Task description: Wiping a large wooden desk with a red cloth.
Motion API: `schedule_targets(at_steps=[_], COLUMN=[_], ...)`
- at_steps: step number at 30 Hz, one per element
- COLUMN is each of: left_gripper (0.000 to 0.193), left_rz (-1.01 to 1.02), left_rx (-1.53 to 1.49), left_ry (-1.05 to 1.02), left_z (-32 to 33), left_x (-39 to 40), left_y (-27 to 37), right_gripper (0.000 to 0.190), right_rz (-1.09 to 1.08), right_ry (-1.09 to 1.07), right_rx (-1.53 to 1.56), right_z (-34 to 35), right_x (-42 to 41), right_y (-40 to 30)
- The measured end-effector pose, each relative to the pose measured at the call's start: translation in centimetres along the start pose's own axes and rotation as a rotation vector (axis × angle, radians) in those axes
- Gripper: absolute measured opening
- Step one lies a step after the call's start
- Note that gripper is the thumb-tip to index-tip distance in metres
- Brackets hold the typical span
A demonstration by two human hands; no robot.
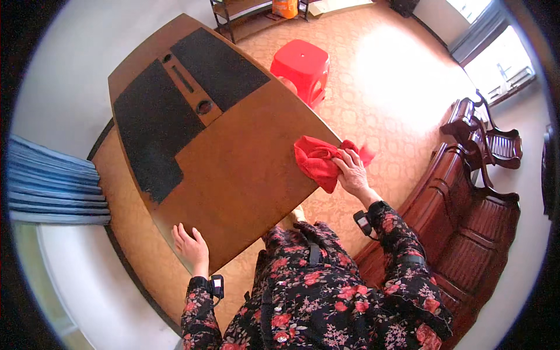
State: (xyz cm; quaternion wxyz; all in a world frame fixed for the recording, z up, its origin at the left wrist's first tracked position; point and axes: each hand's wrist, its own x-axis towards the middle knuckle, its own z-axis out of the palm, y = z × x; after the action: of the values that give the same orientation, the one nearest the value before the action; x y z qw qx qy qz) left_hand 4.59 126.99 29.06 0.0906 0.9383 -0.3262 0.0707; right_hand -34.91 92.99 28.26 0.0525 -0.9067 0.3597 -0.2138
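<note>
A red cloth point(316, 159) lies bunched over the right edge of a brown wooden table point(249, 183). My right hand point(352, 173) presses on it, fingers curled around the fabric, and part of the cloth hangs past the edge. On the table's near left corner rests my left hand point(190, 246), holding nothing, its thumb apart from the fingers. Two black panels point(159, 116) cover much of the far tabletop. Between them runs a brown strip with two round holes point(204, 107) and a slot. What is under the cloth is hidden.
A red plastic stool point(302, 61) stands on the patterned floor beyond the table's right side. Dark red wooden benches point(463, 227) line the right wall. At the left hangs a blue curtain point(57, 183). A metal rack point(249, 17) holding an orange container point(285, 8) is at the back.
</note>
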Motion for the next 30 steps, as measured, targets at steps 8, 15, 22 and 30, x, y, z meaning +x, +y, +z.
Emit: schedule_targets(at_steps=[8,15,22,30], left_gripper=[0.048,0.048,0.048,0.048], left_rz=[-0.002,-0.016,0.011,0.018], left_rx=[0.010,-0.017,-0.012,-0.006], left_ry=[0.075,0.069,0.073,0.092], left_z=[1.7,0.8,0.5,-0.1], left_x=[-0.1,-0.3,-0.5,-0.1], left_y=[-0.8,-0.4,-0.3,0.4], right_gripper=[0.032,0.038,0.042,0.069], right_rz=[0.319,0.598,0.198,0.282], right_ry=[-0.250,0.090,-0.291,-0.185], right_rx=[0.362,1.229,0.555,-0.099], right_z=[-3.1,-14.0,-11.7,2.1], right_x=[5.0,10.5,11.2,6.3], right_y=[-1.1,-6.3,-1.5,-6.5])
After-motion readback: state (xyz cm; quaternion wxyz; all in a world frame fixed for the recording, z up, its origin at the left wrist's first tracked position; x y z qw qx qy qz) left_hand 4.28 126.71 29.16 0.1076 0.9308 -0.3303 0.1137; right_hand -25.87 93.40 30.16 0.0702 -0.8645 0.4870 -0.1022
